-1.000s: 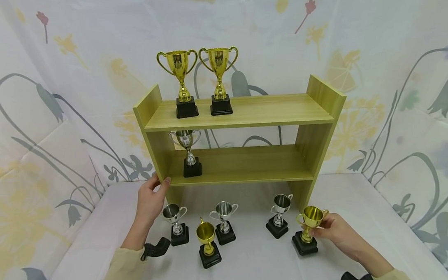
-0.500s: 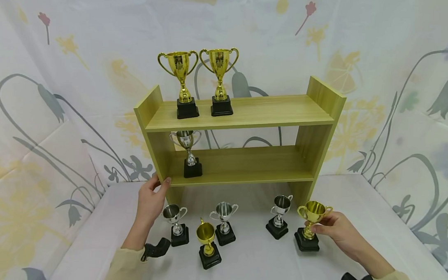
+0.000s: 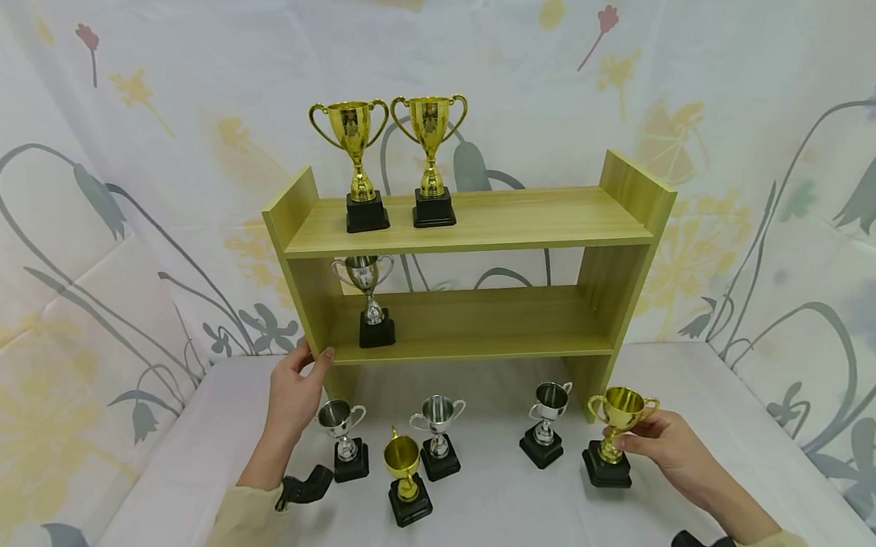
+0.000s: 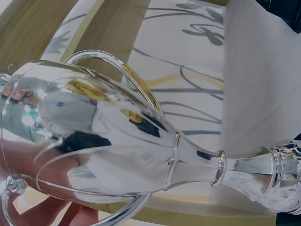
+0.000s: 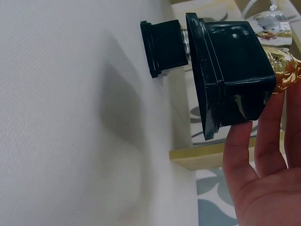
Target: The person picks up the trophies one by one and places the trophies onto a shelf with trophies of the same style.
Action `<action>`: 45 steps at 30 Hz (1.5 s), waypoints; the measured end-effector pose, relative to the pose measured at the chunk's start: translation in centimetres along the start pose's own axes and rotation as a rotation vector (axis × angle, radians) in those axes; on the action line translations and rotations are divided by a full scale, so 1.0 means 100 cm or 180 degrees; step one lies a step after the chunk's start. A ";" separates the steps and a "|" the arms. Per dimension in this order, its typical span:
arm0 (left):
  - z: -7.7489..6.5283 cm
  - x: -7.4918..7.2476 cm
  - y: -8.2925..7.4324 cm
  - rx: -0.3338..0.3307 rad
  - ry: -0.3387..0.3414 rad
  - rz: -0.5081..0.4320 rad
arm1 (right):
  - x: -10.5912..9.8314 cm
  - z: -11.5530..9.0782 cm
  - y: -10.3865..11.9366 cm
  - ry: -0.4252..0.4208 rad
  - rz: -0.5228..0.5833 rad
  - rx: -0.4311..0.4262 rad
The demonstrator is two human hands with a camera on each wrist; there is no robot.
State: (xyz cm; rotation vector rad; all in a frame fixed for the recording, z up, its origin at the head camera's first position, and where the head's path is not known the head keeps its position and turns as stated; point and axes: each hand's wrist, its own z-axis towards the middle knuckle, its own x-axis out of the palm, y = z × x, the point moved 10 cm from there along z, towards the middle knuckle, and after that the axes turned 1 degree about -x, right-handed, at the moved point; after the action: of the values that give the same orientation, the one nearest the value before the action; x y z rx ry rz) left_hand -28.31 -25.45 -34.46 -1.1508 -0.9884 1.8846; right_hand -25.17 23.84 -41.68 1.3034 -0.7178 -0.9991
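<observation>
My right hand pinches a gold trophy cup by its stem, right of the shelf's foot. The right wrist view has its black base tilted and raised off the cloth, with a shadow below. My left hand grips the lower left side panel of a two-tier wooden shelf, thumb in front. Two gold trophies stand on the top board, and a silver trophy on the middle board. Another silver trophy fills the left wrist view, with left fingers behind it.
On the white cloth in front stand a silver trophy at left, a gold one, a silver one and another silver one near the shelf's right foot. A patterned backdrop hangs behind.
My right hand has moved slightly right and up with the gold trophy, which has come off the cloth. The left hand stays on the shelf panel.
</observation>
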 end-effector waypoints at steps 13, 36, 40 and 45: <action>0.000 0.001 0.001 -0.0040 0.0020 -0.0051 | -0.004 0.000 0.008 -0.0172 -0.0102 0.0015; -0.001 0.001 0.000 -0.0068 0.0024 -0.0046 | -0.005 -0.004 0.026 -0.0376 -0.0085 -0.0148; -0.001 0.001 -0.001 -0.0051 0.0024 -0.0043 | -0.006 -0.004 0.030 -0.0478 -0.0160 -0.0107; -0.001 0.001 -0.001 -0.0054 0.0018 -0.0041 | -0.007 -0.003 0.034 -0.0551 -0.0155 -0.0131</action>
State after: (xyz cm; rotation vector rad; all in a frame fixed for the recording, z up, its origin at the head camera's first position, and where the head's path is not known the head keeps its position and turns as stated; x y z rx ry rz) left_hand -28.25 -25.36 -34.46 -1.1565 -1.0083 1.8650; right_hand -24.59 24.46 -38.36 1.2136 -0.7958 -1.1708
